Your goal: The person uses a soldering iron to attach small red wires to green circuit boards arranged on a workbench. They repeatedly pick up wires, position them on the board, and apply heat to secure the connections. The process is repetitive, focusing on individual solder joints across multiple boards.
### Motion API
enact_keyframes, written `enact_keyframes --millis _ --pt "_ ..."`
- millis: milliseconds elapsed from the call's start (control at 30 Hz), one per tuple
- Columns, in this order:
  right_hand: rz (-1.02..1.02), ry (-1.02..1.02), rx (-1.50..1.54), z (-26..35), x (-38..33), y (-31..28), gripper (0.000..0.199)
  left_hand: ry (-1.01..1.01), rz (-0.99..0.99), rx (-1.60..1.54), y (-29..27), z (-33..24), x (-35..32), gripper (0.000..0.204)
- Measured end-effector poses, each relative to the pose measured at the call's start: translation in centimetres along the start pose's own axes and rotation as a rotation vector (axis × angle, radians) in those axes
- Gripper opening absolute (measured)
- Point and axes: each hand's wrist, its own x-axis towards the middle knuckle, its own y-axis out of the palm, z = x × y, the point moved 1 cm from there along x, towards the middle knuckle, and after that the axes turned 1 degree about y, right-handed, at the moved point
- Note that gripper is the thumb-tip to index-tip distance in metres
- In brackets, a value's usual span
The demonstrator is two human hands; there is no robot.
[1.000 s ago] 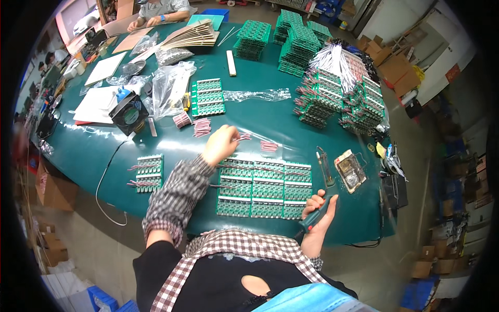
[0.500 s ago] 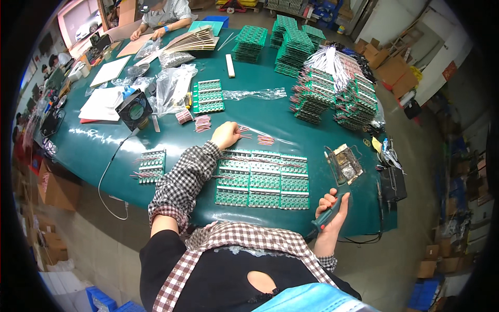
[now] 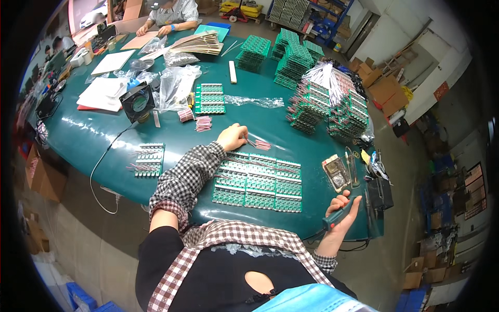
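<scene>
My left hand (image 3: 232, 138) reaches over the far edge of a block of green circuit boards (image 3: 258, 182), its fingers pinched together on thin wires. Just right of the fingertips lies a small pile of short red and white wires (image 3: 263, 145). Thin wires also lie across the top row of the boards. My right hand (image 3: 343, 213) is wrapped round the dark green handle of a soldering iron (image 3: 337, 215), right of the boards. Beyond that hand sits a small, stained solder tray (image 3: 336, 173).
Bundles of wires (image 3: 203, 124) and another board (image 3: 210, 99) lie farther off. A small fan (image 3: 137, 101) stands left, above a separate board (image 3: 149, 160). Tall board stacks (image 3: 309, 106) rise back right. A black box (image 3: 380, 193) stands at right. A co-worker (image 3: 174, 15) sits across the table.
My left hand has shifted slightly right, closer to the small wire pile. My right hand has moved a little right and down with the soldering iron, away from the tray. The view has turned slightly.
</scene>
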Motion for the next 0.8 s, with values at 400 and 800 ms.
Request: enact_keyframes --millis 400,800 --pt "-0.068 0.094 0.103 -3.2 0.6 -1.1 0.042 0.140 0.113 0.166 0.2 -1.4 1.9 0.013" --pt "-0.071 0.168 0.131 -4.8 3.5 -1.4 0.043 0.110 0.236 0.050 0.3 -1.5 2.0 0.011"
